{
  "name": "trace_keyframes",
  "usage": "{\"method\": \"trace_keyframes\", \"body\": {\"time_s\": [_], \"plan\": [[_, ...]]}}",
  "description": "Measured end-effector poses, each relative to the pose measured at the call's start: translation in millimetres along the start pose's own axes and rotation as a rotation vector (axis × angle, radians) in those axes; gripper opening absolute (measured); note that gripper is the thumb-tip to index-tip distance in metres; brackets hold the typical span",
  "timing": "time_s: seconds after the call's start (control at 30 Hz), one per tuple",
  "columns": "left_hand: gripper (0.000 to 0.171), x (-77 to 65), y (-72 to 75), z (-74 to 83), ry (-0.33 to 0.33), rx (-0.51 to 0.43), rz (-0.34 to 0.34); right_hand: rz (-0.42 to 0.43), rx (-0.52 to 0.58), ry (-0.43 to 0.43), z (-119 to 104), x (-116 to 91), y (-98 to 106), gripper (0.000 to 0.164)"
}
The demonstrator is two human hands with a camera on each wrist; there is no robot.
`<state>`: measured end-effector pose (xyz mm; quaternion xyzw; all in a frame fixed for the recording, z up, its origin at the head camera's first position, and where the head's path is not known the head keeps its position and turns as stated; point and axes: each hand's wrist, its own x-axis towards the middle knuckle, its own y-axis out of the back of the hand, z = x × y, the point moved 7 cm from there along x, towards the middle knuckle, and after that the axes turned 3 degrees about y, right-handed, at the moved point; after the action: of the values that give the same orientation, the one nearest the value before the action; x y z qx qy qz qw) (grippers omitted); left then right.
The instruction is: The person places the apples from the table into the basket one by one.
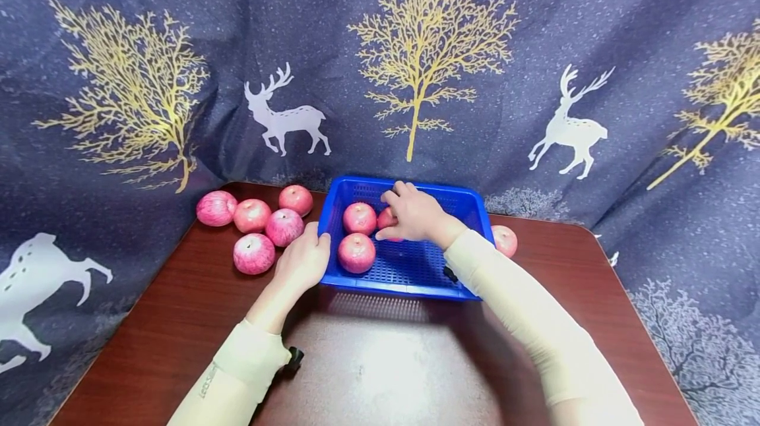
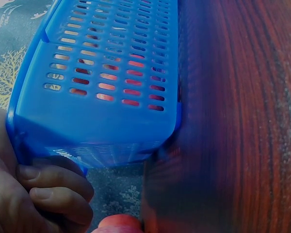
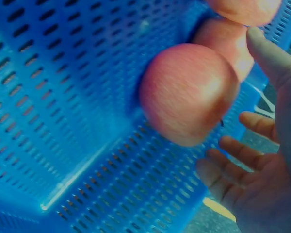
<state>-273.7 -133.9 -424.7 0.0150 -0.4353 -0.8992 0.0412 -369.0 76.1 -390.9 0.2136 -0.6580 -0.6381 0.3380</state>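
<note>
A blue plastic basket (image 1: 404,289) with slotted walls stands on the table. My left hand (image 1: 304,256) grips its left end, fingers curled at the rim, as the left wrist view shows. Inside lie three red apples: one toward the back left (image 1: 359,218), one in front of it (image 1: 356,253), and one (image 1: 386,217) partly hidden behind my right hand (image 1: 415,213). That hand reaches into the basket with fingers spread. In the right wrist view, its fingers (image 3: 240,153) stand apart from the nearest apple (image 3: 189,94), the thumb beside the farther ones.
Several apples (image 1: 285,227) are grouped on the table left of the basket. Another apple (image 1: 505,240) sits just outside its right end. A dark curtain (image 1: 463,142) printed with deer and trees hangs behind the brown wooden table (image 1: 570,281).
</note>
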Motion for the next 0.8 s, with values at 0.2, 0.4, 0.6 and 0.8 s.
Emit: {"method": "trace_keyframes", "body": {"time_s": [0.2, 0.4, 0.6, 0.8], "plan": [[0.047, -0.2, -0.1, -0.3, 0.002, 0.001, -0.001, 0.089, 0.095, 0.016, -2.1, -3.9, 22.3, 0.075], [0.046, 0.6, -0.2, -0.1, -0.002, -0.003, 0.004, 0.165, 0.147, -0.001, 3.1, -11.4, 41.1, 0.071], [0.046, 2.9, -2.4, -1.7, -0.004, 0.000, 0.006, 0.200, 0.187, -0.092, 13.9, -26.3, 57.3, 0.069], [0.046, 2.9, -1.7, -2.4, -0.003, -0.001, 0.005, 0.264, 0.186, -0.150, 23.2, -39.4, 70.5, 0.070]]}}
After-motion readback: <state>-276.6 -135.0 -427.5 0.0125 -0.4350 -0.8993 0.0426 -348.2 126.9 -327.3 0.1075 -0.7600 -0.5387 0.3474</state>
